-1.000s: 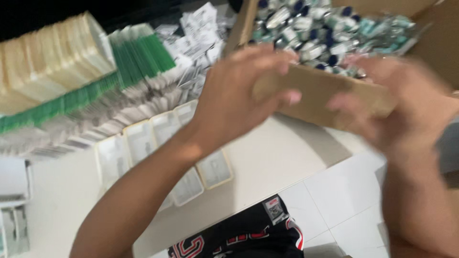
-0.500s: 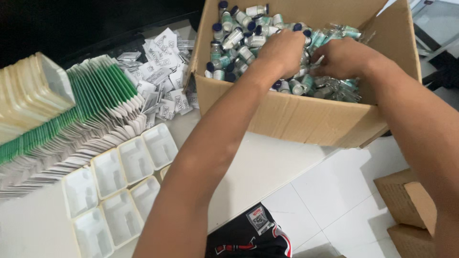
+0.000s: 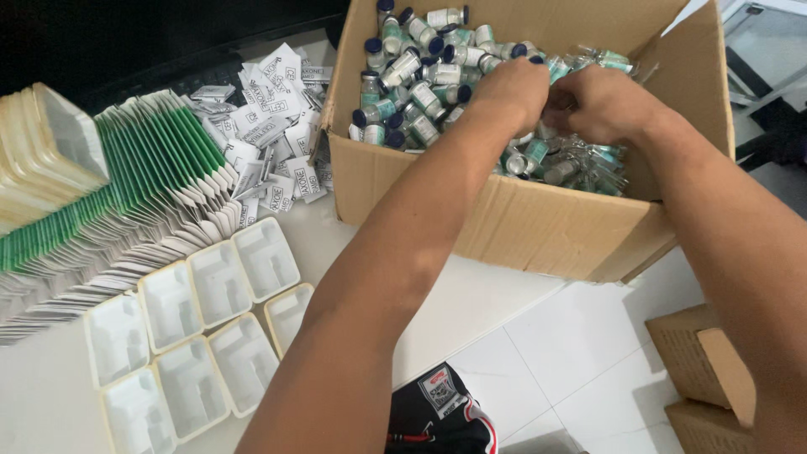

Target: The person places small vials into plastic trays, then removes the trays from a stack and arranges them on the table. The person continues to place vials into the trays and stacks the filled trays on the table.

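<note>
An open cardboard box (image 3: 521, 219) stands on the white table (image 3: 471, 294), filled with several small glass vials (image 3: 412, 67) that have blue caps and green labels. Both my hands are down inside it. My left hand (image 3: 513, 92) is knuckles up, with its fingers dug into the vials. My right hand (image 3: 605, 105) is curled close beside it, fingertips toward the left hand. The fingers of both hands are hidden among the vials, so I cannot see what they grip.
Several white moulded trays (image 3: 218, 282) lie left of my arm. Behind them are a fanned row of flat green-and-white cartons (image 3: 151, 160), a stack of cream trays (image 3: 42, 151) and a heap of folded leaflets (image 3: 269, 109). Small cardboard boxes (image 3: 706, 361) sit on the tiled floor.
The box was in both hands at its front edge; now it rests on the table. Both hands have gone inside it and are pressed closer together among the vials.
</note>
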